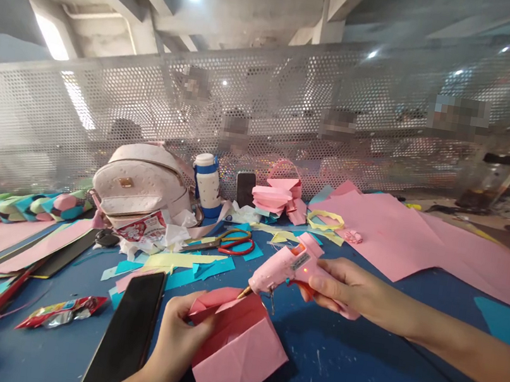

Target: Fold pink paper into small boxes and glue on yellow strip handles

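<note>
My right hand [337, 284] is wrapped round the handle of a pink hot glue gun [272, 267], which has a small orange light lit on its side. The gun's nozzle points down and left, at the upper edge of a folded pink paper box [242, 358]. Whether the tip touches the paper I cannot tell. On the box's left side, my left hand [183, 336] pinches a raised paper flap between thumb and fingers. The box stands tilted on the blue table [327, 380], its inside partly visible.
Left of the box lies a black phone [126, 331], with a red snack packet [62, 311] beyond it. Scissors [232, 242] rest among paper scraps. A backpack [141, 180], a bottle [207, 184] and pink sheets [396, 237] stand or lie behind. A perforated metal screen [80, 107] runs along the back.
</note>
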{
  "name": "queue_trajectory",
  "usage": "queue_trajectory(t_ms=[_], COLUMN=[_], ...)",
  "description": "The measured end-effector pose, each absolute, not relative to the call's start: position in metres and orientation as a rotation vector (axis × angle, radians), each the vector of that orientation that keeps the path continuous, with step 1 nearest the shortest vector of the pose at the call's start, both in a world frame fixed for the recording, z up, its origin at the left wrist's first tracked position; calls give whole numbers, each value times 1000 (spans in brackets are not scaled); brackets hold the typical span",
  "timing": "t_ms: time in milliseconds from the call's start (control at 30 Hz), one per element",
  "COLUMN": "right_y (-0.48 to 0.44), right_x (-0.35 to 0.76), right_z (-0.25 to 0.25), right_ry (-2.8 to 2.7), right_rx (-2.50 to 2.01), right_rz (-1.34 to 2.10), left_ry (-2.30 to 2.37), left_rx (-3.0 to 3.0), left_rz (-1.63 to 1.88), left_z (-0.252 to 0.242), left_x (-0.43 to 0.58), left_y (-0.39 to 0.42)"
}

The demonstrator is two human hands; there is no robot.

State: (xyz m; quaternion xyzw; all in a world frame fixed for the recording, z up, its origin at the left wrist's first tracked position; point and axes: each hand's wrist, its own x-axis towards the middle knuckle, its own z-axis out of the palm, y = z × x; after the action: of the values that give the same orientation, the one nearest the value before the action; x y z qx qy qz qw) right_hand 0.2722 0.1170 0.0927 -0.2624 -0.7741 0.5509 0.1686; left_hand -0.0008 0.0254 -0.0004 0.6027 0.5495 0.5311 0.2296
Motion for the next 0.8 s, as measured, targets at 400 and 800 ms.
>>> queue_trajectory(t_ms=[400, 800], right_y=[117, 108], right_x=[277, 279], right_z=[88, 95], right_ry=[-2223, -2264], right_rx=[-769, -793], right_rz=[1597, 1552], left_ry=[1430, 1452], left_rx=[1698, 1561], left_rz=[1464, 1511], left_z=[5, 9], left_x=[2, 10], left_y=[25, 23])
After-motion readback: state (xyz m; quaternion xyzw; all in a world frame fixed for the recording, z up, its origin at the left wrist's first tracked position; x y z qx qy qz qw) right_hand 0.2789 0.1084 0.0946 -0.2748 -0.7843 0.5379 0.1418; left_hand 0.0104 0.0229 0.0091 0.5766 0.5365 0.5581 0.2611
